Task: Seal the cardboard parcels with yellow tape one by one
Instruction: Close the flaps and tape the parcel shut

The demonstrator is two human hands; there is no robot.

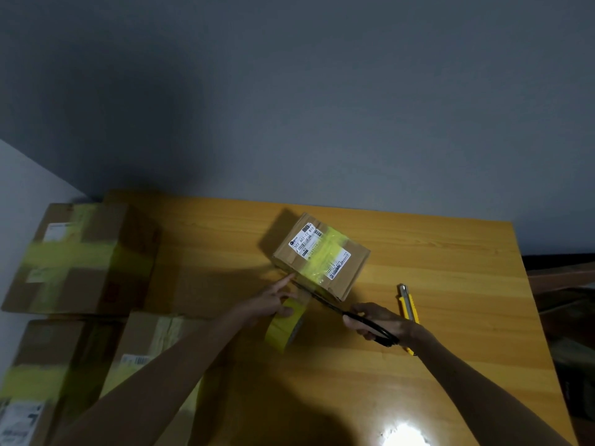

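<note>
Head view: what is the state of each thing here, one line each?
small parcel: closed, yellow tape over top.
tape roll: held by the left hand.
scissors: gripped by the right hand, blades by the small parcel.
utility knife: lying on the table.
left parcels: closed, taped.

Brown parcel (322, 255), yellow tape band, white label; yellow roll (285, 326); scissors (360, 320) seemingly black.

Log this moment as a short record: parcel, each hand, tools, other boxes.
parcel: small brown cardboard parcel, yellow tape across top, on wooden table
left: left hand grips yellow tape roll, index finger at parcel's edge
right: right hand holds black-handled scissors, blades along parcel's base
spare: yellow utility knife beside right hand
others: three larger taped cardboard boxes, left
</note>
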